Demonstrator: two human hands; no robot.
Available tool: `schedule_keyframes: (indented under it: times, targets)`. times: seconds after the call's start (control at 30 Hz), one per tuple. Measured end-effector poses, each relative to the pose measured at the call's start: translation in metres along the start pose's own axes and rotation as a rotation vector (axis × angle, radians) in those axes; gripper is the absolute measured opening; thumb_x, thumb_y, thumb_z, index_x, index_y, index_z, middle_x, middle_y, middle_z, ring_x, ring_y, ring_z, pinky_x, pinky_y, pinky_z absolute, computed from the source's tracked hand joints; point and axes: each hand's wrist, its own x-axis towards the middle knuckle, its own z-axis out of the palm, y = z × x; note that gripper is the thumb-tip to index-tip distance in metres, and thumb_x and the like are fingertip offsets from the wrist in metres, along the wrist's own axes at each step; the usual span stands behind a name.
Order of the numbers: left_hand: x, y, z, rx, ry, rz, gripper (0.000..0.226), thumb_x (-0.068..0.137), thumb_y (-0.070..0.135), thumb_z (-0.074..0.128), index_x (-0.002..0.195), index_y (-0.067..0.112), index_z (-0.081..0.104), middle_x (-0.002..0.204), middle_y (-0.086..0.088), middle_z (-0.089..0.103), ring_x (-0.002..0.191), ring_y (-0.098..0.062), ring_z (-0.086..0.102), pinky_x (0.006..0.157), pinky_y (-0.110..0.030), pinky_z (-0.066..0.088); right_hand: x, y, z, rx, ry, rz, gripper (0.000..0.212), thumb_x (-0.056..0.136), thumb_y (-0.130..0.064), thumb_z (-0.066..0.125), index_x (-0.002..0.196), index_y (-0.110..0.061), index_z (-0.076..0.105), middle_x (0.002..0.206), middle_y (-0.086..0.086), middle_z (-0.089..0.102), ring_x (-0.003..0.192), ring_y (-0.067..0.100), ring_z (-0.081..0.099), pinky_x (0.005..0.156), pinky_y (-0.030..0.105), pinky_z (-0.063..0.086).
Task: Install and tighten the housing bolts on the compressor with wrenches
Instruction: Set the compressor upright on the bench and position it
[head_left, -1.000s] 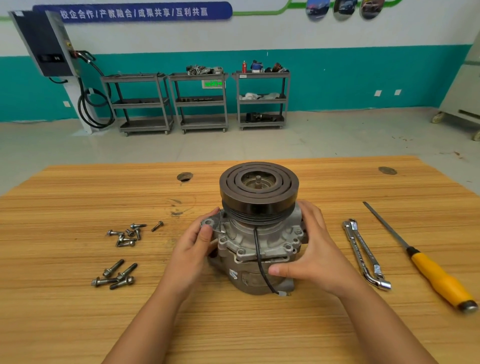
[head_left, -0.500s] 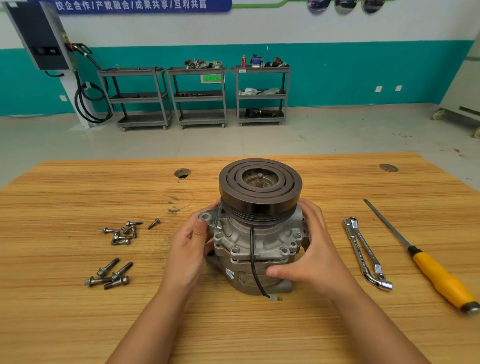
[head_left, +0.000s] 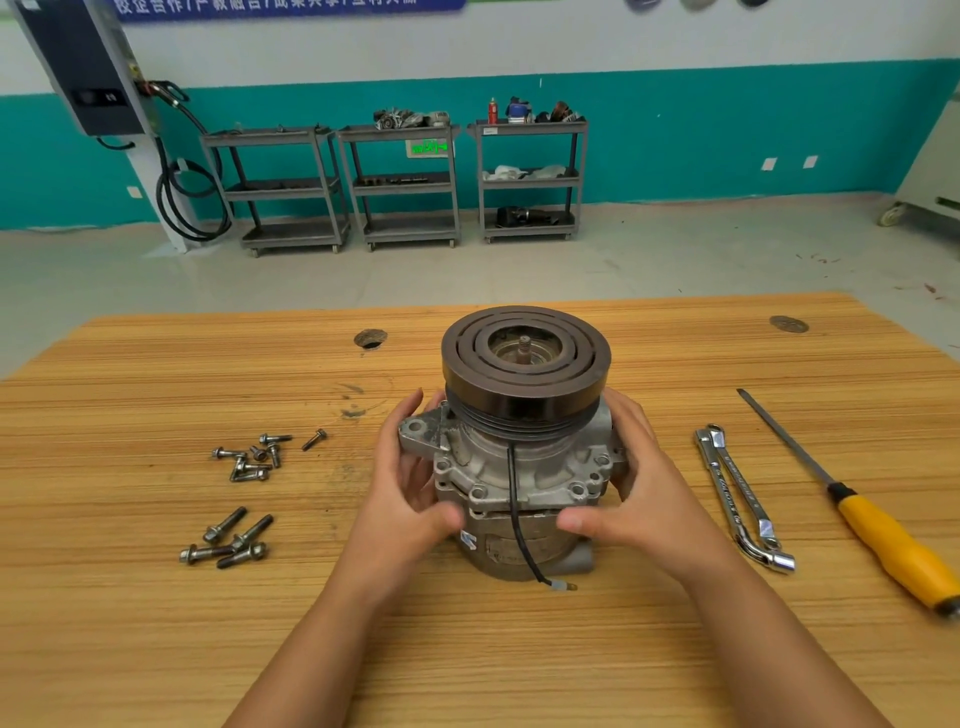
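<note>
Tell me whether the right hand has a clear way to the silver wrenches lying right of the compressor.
Probably yes: the right hand grips the grey metal compressor, and only bare wooden table lies between it and the silver wrenches. It would have to let go first.

I see the grey compressor (head_left: 519, 483) upright mid-frame (pulley uppermost), loose bolts (head_left: 226, 524) left, wrenches (head_left: 730, 496) right.

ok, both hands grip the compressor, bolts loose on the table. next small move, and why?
Probably free the left hand and pick up a long bolt from the table: both hands just hold the compressor, the right hand can steady it, and the wrenches lie untouched.
</note>
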Motion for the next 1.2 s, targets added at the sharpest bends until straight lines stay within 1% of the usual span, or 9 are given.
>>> schedule_keyframes:
  times: [0.07,0.13,0.23,0.3,0.37,0.47,0.73,1.0,1.2]
  targets:
    - [-0.002,0.000,0.000,0.027,-0.055,-0.008,0.117,0.034,0.058,0.090,0.133,0.062,0.026,0.144,0.012,0.048,0.128,-0.004,0.050,0.097,-0.017,0.045,0.001,0.000,-0.003,0.100,-0.007,-0.002,0.093,0.050,-0.071,0.076,0.132,-0.047,0.039,0.140,-0.023,0.040,0.129,0.000,0.042,0.100,0.021,0.042]
    - [-0.002,0.002,0.002,0.062,-0.056,-0.005,0.120,0.033,0.051,0.094,0.129,0.066,0.024,0.145,0.010,0.045,0.127,-0.005,0.052,0.095,-0.017,0.047,0.001,0.004,-0.002,0.130,0.036,0.002,0.080,0.057,-0.078,0.067,0.128,-0.049,0.044,0.137,-0.022,0.046,0.128,0.001,0.044,0.101,0.026,0.042]
    - [-0.002,0.003,0.002,0.105,-0.037,-0.014,0.113,0.038,0.034,0.094,0.121,0.072,0.027,0.143,0.007,0.046,0.122,-0.006,0.055,0.091,-0.016,0.048,0.005,0.014,0.005,0.187,0.153,0.064,0.069,0.073,-0.066,0.058,0.133,-0.034,0.049,0.135,-0.013,0.054,0.127,0.006,0.047,0.104,0.037,0.042]
    - [-0.002,0.004,0.001,0.138,-0.044,-0.014,0.114,0.038,0.032,0.093,0.119,0.073,0.025,0.143,0.006,0.044,0.124,-0.007,0.054,0.095,-0.017,0.047,0.009,0.016,0.010,0.236,0.218,0.073,0.057,0.079,-0.061,0.055,0.127,-0.031,0.055,0.122,-0.013,0.063,0.115,0.005,0.057,0.090,0.027,0.049]
    - [-0.001,0.004,0.000,0.136,-0.047,-0.005,0.110,0.040,0.029,0.094,0.119,0.070,0.028,0.141,0.005,0.046,0.122,-0.008,0.055,0.093,-0.017,0.048,0.011,0.015,0.015,0.260,0.255,0.058,0.040,0.080,-0.061,0.054,0.115,-0.041,0.059,0.112,-0.016,0.067,0.104,0.002,0.063,0.077,0.016,0.050]
    - [-0.002,0.002,0.001,0.083,-0.026,-0.010,0.102,0.041,0.025,0.094,0.115,0.067,0.037,0.133,0.004,0.055,0.116,-0.011,0.061,0.088,-0.021,0.052,0.011,0.011,0.019,0.276,0.278,0.038,0.023,0.083,-0.056,0.051,0.104,-0.055,0.061,0.107,-0.022,0.067,0.097,-0.004,0.063,0.073,0.008,0.048]
    - [0.000,-0.002,0.002,0.049,-0.007,0.026,0.098,0.040,0.031,0.095,0.117,0.061,0.041,0.126,0.020,0.059,0.117,-0.009,0.060,0.090,-0.024,0.052,0.011,0.007,0.023,0.349,0.302,0.001,0.020,0.083,-0.056,0.056,0.102,-0.053,0.063,0.106,-0.021,0.068,0.098,-0.004,0.063,0.073,0.008,0.048]
    - [-0.001,-0.004,0.002,0.045,0.011,0.048,0.098,0.040,0.034,0.095,0.118,0.059,0.042,0.129,0.020,0.057,0.119,-0.007,0.058,0.087,-0.021,0.052,0.013,0.009,0.024,0.398,0.317,0.018,0.042,0.077,-0.067,0.060,0.109,-0.041,0.066,0.112,-0.009,0.068,0.105,0.008,0.064,0.079,0.015,0.050]
    - [-0.001,-0.007,0.001,0.069,0.002,0.042,0.097,0.043,0.030,0.093,0.117,0.062,0.040,0.128,0.022,0.057,0.119,-0.007,0.058,0.088,-0.020,0.052,0.012,0.010,0.024,0.376,0.329,0.023,0.023,0.087,-0.053,0.052,0.105,-0.048,0.064,0.108,-0.017,0.068,0.101,0.001,0.064,0.075,0.011,0.048]
